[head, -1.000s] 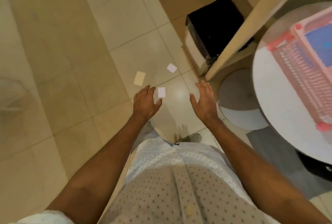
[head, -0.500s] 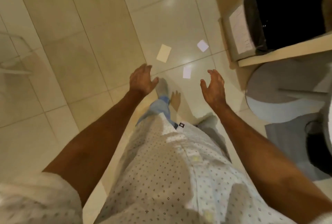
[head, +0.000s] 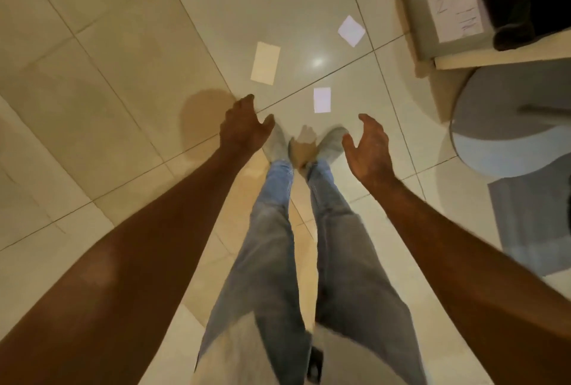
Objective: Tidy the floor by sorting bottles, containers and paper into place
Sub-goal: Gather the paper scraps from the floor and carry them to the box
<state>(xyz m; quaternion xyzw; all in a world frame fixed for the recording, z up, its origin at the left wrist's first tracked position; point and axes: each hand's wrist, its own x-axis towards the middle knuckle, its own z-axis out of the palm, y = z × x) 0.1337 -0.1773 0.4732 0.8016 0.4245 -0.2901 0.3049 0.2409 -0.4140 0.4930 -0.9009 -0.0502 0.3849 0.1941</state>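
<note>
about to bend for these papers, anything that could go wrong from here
The three papers, cream, small white and angled white, lie flat on the glossy tile floor, so fingers may slide off them. The small white one sits just ahead of the feet; a step could land on it. Both hands, left and right, are empty.

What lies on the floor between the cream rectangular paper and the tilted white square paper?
Only bare glossy tile with a light glare, head view: cream rectangular paper, tilted white square paper.

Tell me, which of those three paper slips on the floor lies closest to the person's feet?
The small white slip, just ahead of the shoes; the cream slip and the tilted white slip lie farther off.
</note>
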